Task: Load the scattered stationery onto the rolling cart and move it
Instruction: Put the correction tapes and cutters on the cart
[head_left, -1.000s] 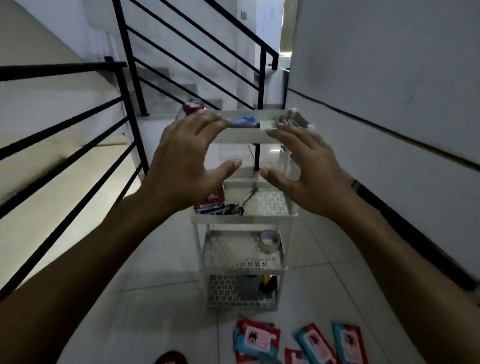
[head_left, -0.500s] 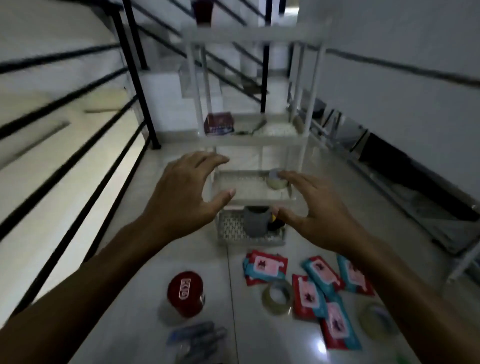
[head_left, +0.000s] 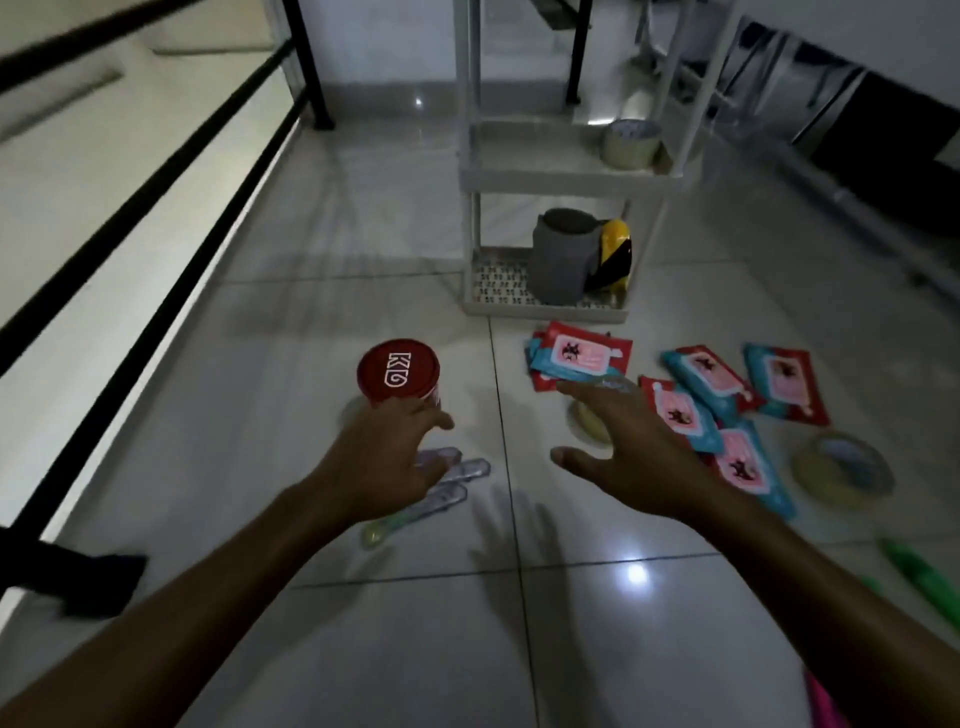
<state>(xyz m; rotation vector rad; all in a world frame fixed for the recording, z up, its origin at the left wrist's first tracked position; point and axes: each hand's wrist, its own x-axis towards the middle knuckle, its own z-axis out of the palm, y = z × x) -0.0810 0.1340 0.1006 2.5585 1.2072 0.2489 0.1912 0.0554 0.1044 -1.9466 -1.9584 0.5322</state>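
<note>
While glossy tiles gleam, round red can stands.

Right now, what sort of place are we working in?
Probably an indoor stair landing or hallway: glossy tiled floor, black metal railing on the left, and a white rolling cart against the passage.

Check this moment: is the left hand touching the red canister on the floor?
Cannot tell. In the head view the left hand has fingertips overlapping the red canister at its lower edge, but no contact or gap shows plainly.

Head camera looks steeply down at floor.
</note>
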